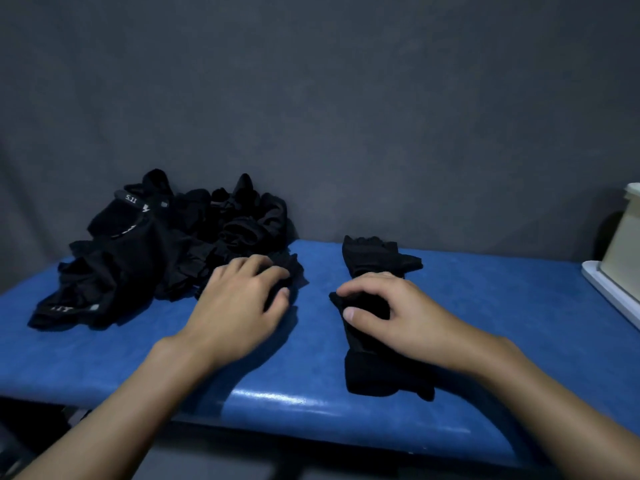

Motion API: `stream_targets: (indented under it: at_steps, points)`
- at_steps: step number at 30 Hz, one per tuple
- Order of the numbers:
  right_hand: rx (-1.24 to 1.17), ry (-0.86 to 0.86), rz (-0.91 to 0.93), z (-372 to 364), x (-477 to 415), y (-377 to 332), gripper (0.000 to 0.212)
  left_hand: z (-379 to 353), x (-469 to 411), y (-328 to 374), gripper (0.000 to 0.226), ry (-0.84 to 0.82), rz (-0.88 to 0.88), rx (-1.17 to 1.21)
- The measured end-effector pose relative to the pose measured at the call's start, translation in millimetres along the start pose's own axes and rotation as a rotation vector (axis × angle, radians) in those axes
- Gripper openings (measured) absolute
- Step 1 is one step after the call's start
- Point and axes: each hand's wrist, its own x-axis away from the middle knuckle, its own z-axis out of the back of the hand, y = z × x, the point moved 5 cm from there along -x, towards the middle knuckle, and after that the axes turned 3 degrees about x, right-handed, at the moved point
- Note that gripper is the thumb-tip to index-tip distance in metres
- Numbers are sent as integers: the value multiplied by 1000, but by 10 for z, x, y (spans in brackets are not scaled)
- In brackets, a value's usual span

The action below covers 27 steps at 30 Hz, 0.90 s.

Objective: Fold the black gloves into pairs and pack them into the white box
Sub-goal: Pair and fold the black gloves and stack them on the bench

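Blue padded bench (311,403) runs across the lower frame, glossy along its near edge. Left of centre, the heap of black gloves (138,258) sits against the back. One loose glove (294,271) lies at the heap's right side, with my left hand (239,303) on it. Right of centre lie a far glove (374,254) and a near glove (377,372), which my right hand (391,313) pinches. At the far right, the white box (623,244) stands on a white tray (602,289).

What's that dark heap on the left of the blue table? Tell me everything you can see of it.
The loose heap of black fabric gloves sits at the back left of the blue padded table, against the grey wall. The gloves lie crumpled and tangled. White "5.11" lettering shows on one strap, small grey tabs elsewhere. At its near right edge, the left hand grips one glove with curled fingers.
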Motion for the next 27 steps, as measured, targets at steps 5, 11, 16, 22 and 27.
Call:
stream_targets:
  at_steps: [5,11,16,22,27]
  points:
    - [2,-81,-52,-209,-402,-227,34,48,2,-251,67,-39,76,-9]
    - [80,-216,-139,-442,-604,-375,40,26,102,-273,44,-99,81,44]
    - [-156,-83,-182,-464,-662,-414,39,64,140,-274,35,-78,80,134]
    - [-295,-21,-148,-440,-625,-485,30,171,161,-226,25,11,75,435]
    - [-206,-6,-190,-491,-651,-408,33,219,192,-256,26,70,106,485]
